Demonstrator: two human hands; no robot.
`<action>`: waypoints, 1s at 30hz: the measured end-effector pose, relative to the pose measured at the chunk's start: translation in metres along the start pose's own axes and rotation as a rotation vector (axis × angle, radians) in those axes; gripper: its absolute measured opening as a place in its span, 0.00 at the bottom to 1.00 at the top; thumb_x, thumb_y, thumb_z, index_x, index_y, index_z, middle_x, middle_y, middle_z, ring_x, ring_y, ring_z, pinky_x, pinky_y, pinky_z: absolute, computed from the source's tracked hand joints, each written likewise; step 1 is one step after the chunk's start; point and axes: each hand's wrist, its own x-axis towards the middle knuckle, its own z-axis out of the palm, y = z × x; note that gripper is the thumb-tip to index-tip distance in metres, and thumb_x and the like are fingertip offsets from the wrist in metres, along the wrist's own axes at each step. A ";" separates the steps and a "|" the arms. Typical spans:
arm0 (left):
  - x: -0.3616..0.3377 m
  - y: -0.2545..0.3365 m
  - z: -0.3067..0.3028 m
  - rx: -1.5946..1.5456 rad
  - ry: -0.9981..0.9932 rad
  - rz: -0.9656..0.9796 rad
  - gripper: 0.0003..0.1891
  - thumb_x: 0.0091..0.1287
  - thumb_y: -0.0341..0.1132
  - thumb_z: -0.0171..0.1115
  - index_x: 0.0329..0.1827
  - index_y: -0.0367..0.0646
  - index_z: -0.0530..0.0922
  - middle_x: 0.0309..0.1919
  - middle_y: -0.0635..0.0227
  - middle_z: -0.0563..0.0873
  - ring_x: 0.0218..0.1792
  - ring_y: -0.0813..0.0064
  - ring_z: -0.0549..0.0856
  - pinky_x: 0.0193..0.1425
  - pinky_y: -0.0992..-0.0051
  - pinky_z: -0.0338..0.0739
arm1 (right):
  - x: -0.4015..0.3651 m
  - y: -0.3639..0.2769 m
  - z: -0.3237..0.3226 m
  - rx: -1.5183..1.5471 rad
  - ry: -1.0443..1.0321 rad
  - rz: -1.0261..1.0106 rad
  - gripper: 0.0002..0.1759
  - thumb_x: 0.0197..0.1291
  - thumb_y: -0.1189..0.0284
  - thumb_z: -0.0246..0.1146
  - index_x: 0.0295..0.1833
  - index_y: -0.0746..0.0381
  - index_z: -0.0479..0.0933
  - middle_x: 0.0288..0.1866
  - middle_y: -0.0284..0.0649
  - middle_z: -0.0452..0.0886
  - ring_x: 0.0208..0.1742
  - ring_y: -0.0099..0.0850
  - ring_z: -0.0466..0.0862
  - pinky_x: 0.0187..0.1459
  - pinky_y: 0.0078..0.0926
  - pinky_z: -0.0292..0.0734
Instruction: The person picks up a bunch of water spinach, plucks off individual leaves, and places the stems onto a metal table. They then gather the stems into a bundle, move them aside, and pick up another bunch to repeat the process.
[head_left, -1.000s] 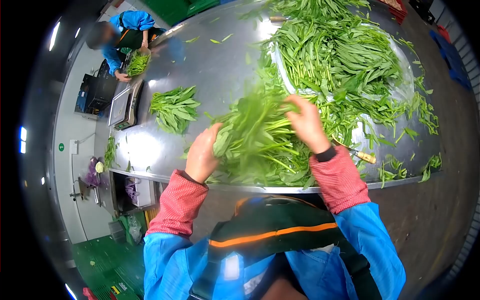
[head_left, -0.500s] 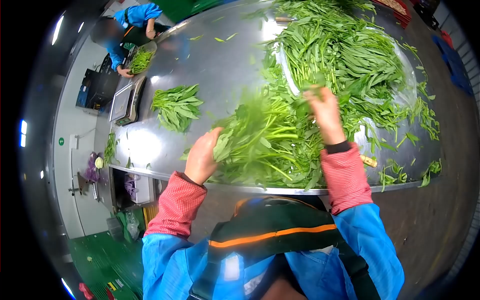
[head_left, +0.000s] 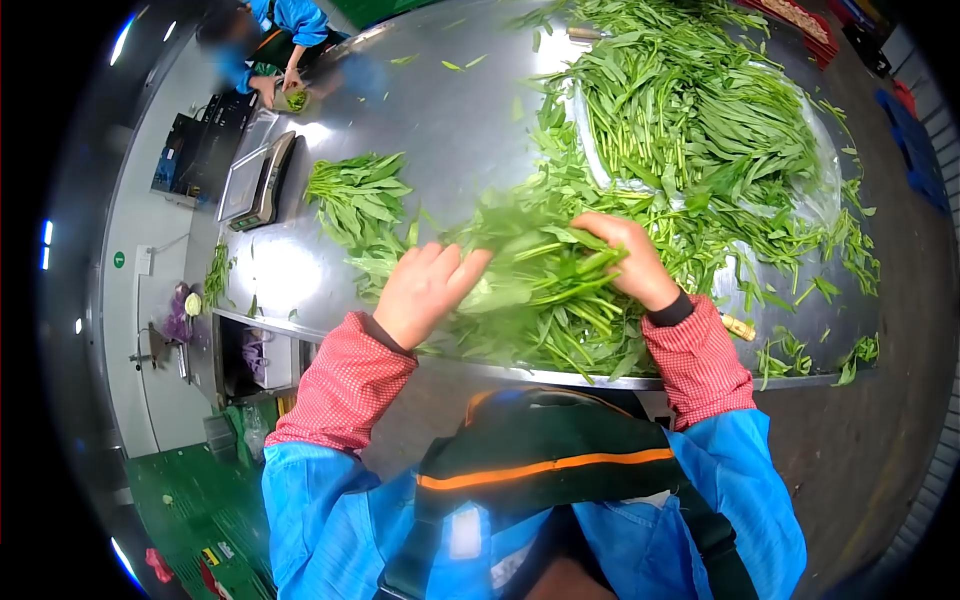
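Between my hands, above the table's near edge, is a bunch of water spinach, its leaves partly blurred. My left hand closes on the leafy left side. My right hand grips the stems from the right, fingers curled over them. Loose stalks lie beneath on the metal table. Beyond and to the right rises a large pile of water spinach, partly on clear plastic. A separate small bunch lies left of my hands.
A weighing scale stands at the table's left edge. Behind it, a co-worker in blue sleeves handles greens in a small container. A yellow-handled tool lies by my right sleeve. Red crates are at the far right.
My right hand has come left and down from the pile onto the bunch's stems. My left hand has moved slightly right. The co-worker's hands have come together at the container.
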 end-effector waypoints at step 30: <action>-0.024 -0.030 0.021 -0.462 -0.213 -0.389 0.30 0.52 0.19 0.59 0.62 0.44 0.72 0.50 0.49 0.81 0.52 0.47 0.80 0.54 0.61 0.76 | -0.002 -0.008 -0.046 0.649 -0.049 0.291 0.10 0.54 0.81 0.59 0.43 0.63 0.76 0.37 0.34 0.80 0.41 0.25 0.82 0.44 0.22 0.78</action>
